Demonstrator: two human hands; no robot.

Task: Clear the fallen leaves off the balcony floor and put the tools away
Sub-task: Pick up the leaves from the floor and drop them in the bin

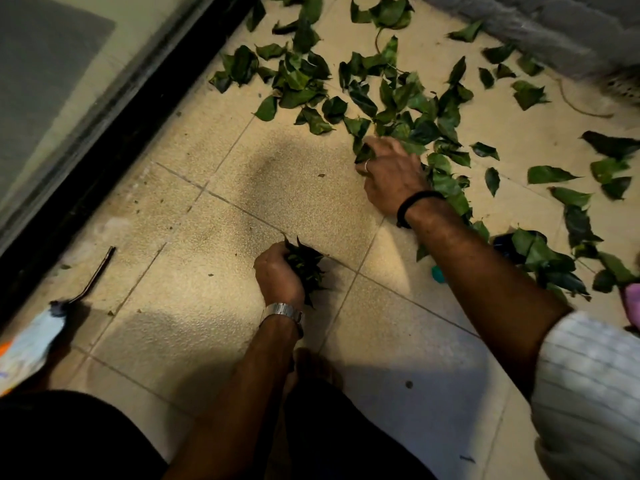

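Observation:
Green fallen leaves (398, 98) lie scattered over the upper and right parts of the tiled balcony floor (194, 258). My left hand (280, 275), with a metal watch at the wrist, is closed around a bunch of leaves (306, 266) low over the floor's middle. My right hand (391, 174), wearing a ring and a black wristband, reaches into the edge of the leaf pile with fingers curled onto a leaf (363, 154).
A black door track (114, 133) runs diagonally along the left. A thin stick-like tool (97, 275) lies near it by a pale cloth or bag (31, 341). A rough grey wall (540, 26) borders the top right. A small teal object (438, 274) and a dark object (505, 247) sit under my right forearm.

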